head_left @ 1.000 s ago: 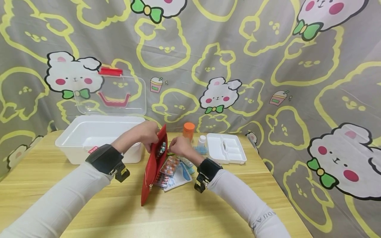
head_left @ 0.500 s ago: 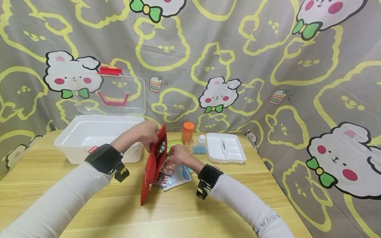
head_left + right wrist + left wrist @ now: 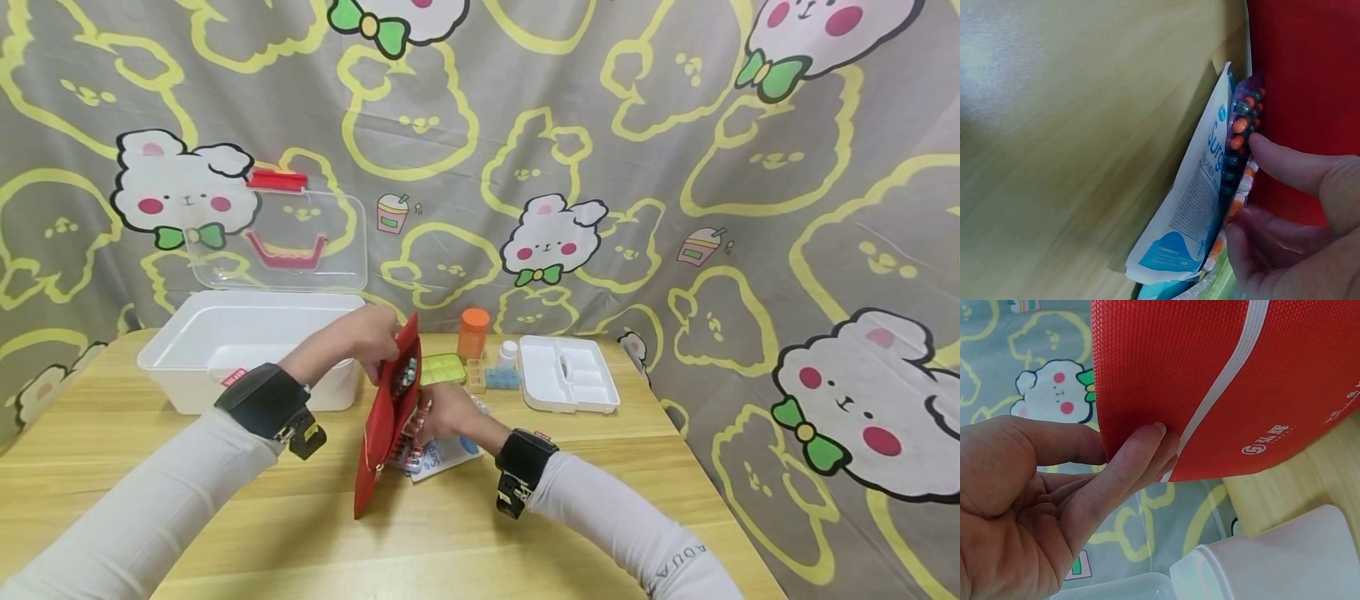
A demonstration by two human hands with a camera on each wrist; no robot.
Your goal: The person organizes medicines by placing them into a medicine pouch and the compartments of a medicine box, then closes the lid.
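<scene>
My left hand (image 3: 366, 335) pinches the top edge of a red fabric pouch (image 3: 381, 433), which stands upright and gapes toward the right. White trim and white lettering show on the pouch in the left wrist view. A pack of blue-green capsules (image 3: 406, 377) is inside it. Close beside the pouch's opening, my right hand (image 3: 444, 412) pinches a blister pack of orange and white capsules (image 3: 1235, 205), thumb and fingers curled at its edge. Against that stands a dark blister pack with orange capsules (image 3: 1240, 125), then a white packet printed "Surg" (image 3: 1188, 215).
Behind the left arm stands a white box (image 3: 247, 375) with its clear lid (image 3: 300, 225) raised. Farther back are a green pill case (image 3: 443, 369), an orange bottle (image 3: 473, 333), a small white bottle (image 3: 507, 353), a blue case (image 3: 502, 379) and a white tray (image 3: 536, 358).
My right hand has come down and nearer, from the back of the pile to the capsule blister packs, uncovering the green case. My left hand and the pouch have stayed in place.
</scene>
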